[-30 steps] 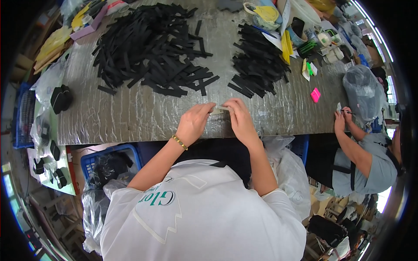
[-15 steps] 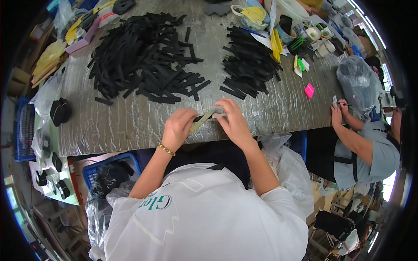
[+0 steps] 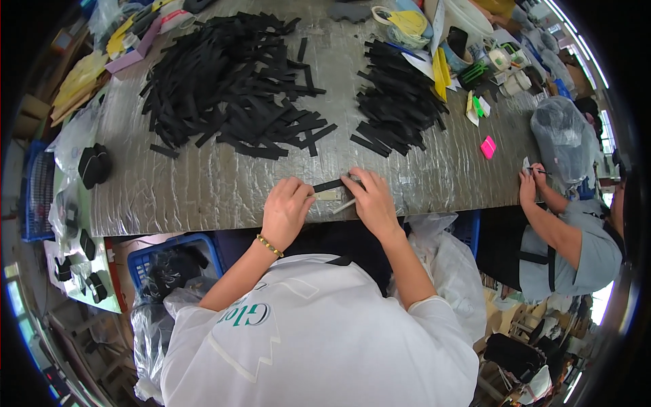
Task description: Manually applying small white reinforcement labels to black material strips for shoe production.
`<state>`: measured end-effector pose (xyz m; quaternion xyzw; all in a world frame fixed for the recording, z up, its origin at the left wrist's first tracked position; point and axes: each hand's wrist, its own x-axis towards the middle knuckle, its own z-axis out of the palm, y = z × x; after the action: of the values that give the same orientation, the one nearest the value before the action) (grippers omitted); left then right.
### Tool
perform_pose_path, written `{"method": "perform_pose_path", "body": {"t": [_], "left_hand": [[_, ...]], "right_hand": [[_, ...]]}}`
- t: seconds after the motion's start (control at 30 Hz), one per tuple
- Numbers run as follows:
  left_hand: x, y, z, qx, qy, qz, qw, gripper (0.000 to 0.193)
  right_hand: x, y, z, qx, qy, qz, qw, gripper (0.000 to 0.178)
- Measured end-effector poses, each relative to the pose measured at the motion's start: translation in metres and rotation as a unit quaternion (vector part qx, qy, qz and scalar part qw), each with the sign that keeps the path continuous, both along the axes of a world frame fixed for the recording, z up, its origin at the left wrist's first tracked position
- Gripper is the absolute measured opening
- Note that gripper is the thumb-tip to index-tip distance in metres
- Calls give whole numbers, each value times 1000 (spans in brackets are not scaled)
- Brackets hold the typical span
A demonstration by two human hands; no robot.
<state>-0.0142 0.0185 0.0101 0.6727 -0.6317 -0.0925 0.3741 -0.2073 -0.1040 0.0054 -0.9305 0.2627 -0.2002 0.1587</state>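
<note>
A short black strip point(image 3: 328, 186) lies stretched between my two hands near the front edge of the table. My left hand point(image 3: 287, 209) is closed, fingertips pinching the strip's left end. The fingers of my right hand point(image 3: 374, 205) meet its other end and also hold a thin whitish stick point(image 3: 344, 206) that slants down toward the table edge. Just below the strip, a flat pale yellowish piece point(image 3: 328, 195) shows, partly covered by my left fingertips. Whether it lies on the table or is held, I cannot tell.
A big heap of black strips point(image 3: 224, 88) covers the table's left, with a smaller pile point(image 3: 397, 98) to the right. Beyond lie a pink block point(image 3: 487, 147) and cluttered containers. At right, a co-worker's hands point(image 3: 531, 182) hold a pen and a small white piece. A blue basket point(image 3: 139, 266) stands below.
The pale yellowish piece, earlier raised at a slant between my hands, now sits level below the black strip. The strip is now straight, and the whitish stick points down toward the table edge.
</note>
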Motion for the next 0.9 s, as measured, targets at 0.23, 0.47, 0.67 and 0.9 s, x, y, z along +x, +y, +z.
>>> {"method": "perform_pose_path", "body": {"t": [0.23, 0.47, 0.67, 0.9], "left_hand": [[10, 5, -4, -6, 35, -13, 999, 13], [26, 13, 9, -16, 193, 116, 974, 14], [45, 19, 12, -29, 201, 155, 967, 11], [18, -10, 12, -21, 183, 19, 983, 10]], "right_hand": [[-3, -43, 7, -139, 58, -159, 976, 41], [65, -53, -10, -125, 18, -21, 992, 45], [37, 6, -9, -76, 37, -23, 996, 46], [15, 25, 13, 26, -38, -89, 995, 31]]}}
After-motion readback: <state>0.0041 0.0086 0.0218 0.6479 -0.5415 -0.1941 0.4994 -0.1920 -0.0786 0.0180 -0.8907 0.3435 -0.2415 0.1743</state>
